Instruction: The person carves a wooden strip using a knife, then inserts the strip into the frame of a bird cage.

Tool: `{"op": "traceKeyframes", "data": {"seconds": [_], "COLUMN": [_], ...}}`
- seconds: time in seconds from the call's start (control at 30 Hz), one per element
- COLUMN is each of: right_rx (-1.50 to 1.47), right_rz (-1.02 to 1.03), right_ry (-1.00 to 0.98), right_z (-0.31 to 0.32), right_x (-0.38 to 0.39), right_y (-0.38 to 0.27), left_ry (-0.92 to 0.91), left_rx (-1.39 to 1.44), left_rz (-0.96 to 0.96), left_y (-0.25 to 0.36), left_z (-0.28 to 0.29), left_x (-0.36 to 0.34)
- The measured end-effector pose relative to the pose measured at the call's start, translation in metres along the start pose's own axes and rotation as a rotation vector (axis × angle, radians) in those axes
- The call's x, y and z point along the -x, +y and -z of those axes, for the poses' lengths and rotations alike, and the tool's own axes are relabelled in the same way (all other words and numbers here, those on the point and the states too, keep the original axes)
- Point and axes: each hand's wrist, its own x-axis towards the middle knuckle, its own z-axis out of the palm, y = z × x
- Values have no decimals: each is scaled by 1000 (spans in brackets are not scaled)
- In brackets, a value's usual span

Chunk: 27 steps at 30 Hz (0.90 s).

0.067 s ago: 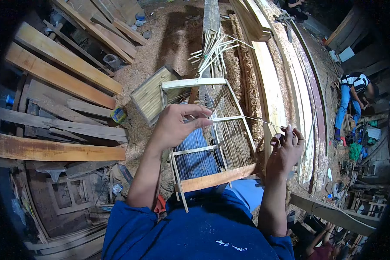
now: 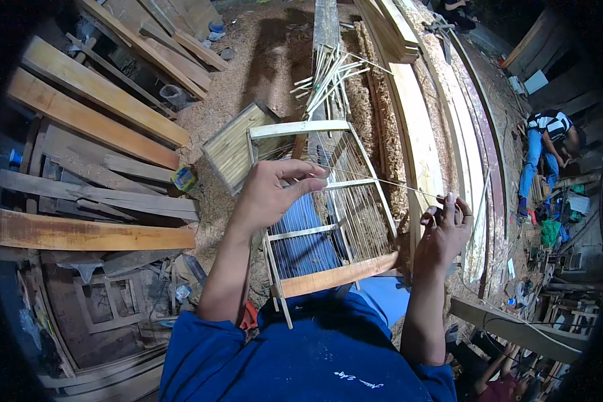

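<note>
A thin pale strip (image 2: 402,185), like a fine sliver of bamboo or a cord, stretches between my hands. My left hand (image 2: 271,194) pinches its left end between thumb and fingers, while my right hand (image 2: 442,231) grips the other end in bent fingertips. Beneath them, a wooden cage-like frame (image 2: 335,273) with rows of thin bars leans across my lap. Its curved far rail (image 2: 300,128) lies beyond my left hand. Which exact material the strip is made of is too fine to tell.
A bundle of thin pale sticks (image 2: 328,77) lies on a plank ahead. Beside the frame is a slatted panel (image 2: 238,144). Long boards (image 2: 419,127) run along the right, more planks (image 2: 94,231) lie left. Sawdust covers the floor. Another person (image 2: 546,147) crouches far right.
My right hand has shifted up very slightly, still holding the strip. My left hand and the frame look almost the same.
</note>
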Motion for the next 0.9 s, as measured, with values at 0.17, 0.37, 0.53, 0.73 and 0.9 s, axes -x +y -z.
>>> {"op": "traceKeyframes", "data": {"seconds": [0.17, 0.37, 0.53, 0.73, 0.9], "right_rx": [-38, -21, -52, -74, -99], "right_rz": [-2, -18, 16, 8, 65], "right_ry": [30, 26, 13, -44, -31], "right_z": [5, 8, 12, 20, 25], "right_x": [-2, 1, -2, -3, -8], "right_y": [3, -2, -1, -7, -6], "left_ry": [55, 26, 41, 86, 117], "left_rx": [107, 77, 87, 94, 59], "left_rz": [57, 19, 31, 9, 5], "left_y": [2, -3, -1, -2, -3], "left_z": [-2, -1, -3, -4, -4], "left_x": [-5, -3, -3, -4, -4]}}
